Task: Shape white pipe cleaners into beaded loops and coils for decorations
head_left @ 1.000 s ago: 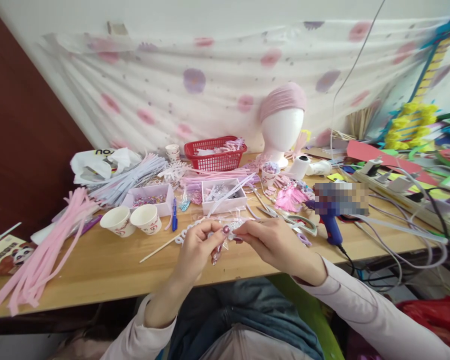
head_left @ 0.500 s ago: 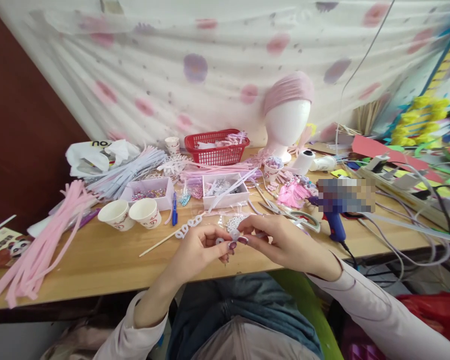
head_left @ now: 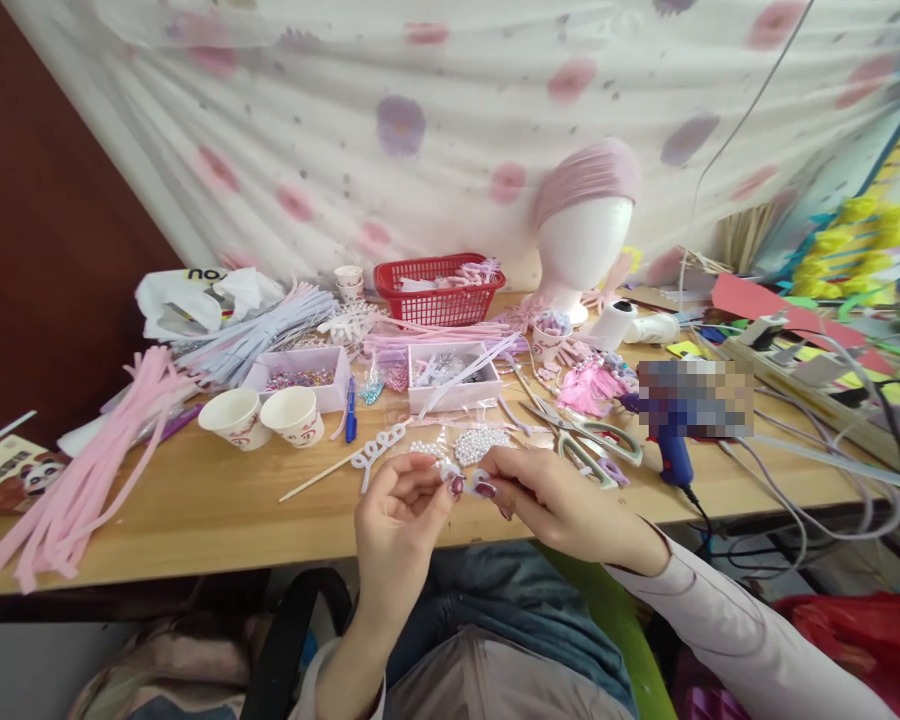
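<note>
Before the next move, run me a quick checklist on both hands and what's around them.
1. Left hand pinching a small whitish piece: ok.
2. Right hand pinching whitish material: ok.
3. Both hands on one and the same piece: cannot tell, too small and partly covered.
4. Pearly beads unobstructed just beyond the hands: ok.
5. Scissors shut: not ok, handles spread.
6. Blue-handled tool apart from both hands: ok.

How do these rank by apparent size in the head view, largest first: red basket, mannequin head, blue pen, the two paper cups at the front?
1. Mannequin head, with its pink covering
2. Red basket
3. Left paper cup and right paper cup: too alike to rank
4. Blue pen
</note>
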